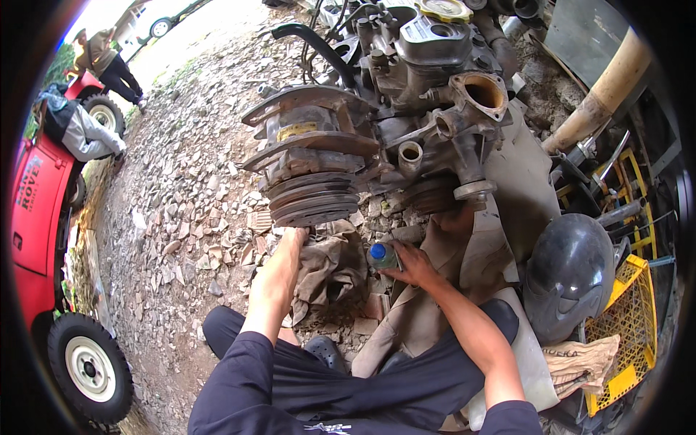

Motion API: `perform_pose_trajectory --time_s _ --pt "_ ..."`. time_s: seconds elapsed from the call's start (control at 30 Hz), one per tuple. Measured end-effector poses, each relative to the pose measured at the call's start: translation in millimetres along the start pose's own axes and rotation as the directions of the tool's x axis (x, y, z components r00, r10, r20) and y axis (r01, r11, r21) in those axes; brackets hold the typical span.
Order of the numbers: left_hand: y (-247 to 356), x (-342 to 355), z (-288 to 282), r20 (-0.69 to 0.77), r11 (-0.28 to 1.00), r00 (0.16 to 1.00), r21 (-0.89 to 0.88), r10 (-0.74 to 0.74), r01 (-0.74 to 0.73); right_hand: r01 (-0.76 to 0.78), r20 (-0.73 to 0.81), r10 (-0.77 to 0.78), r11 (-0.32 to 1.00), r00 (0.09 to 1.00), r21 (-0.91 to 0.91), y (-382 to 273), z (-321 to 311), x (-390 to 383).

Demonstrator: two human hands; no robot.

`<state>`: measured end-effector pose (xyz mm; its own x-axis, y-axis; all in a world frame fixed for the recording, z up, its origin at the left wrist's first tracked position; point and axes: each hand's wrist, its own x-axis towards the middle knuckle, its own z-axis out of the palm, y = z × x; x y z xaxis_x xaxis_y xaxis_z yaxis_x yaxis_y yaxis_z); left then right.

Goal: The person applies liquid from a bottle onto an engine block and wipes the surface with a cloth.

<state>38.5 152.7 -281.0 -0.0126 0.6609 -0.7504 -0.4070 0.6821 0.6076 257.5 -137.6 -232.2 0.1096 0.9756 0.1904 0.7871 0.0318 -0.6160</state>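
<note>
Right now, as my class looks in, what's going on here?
A person in dark clothes is at a large, grimy metal engine. Their right hand holds a clear bottle with a blue cap. Their left hand is by the lower edge of a dark, grooved round pulley, beside a crumpled brown cloth; its fingers are hidden, so its grip cannot be told. To the person's right are a shiny black helmet and a yellow mesh crate.

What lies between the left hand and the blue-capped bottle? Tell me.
In the head view, a crumpled brown cloth lies between the left hand and the blue-capped bottle that the right hand holds.
</note>
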Motion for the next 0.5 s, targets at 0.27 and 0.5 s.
perform_pose_trajectory --time_s 0.27,0.5 --pt "12 -17 -52 0.052 0.892 0.941 -0.341 0.334 -0.298 0.125 -0.066 -0.121 0.991 0.990 0.055 -17 3 27" --pt "14 -156 -51 0.260 0.922 0.965 -0.364 -0.033 0.130 0.044 0.118 -0.048 0.998 0.992 0.039 0 1 35"
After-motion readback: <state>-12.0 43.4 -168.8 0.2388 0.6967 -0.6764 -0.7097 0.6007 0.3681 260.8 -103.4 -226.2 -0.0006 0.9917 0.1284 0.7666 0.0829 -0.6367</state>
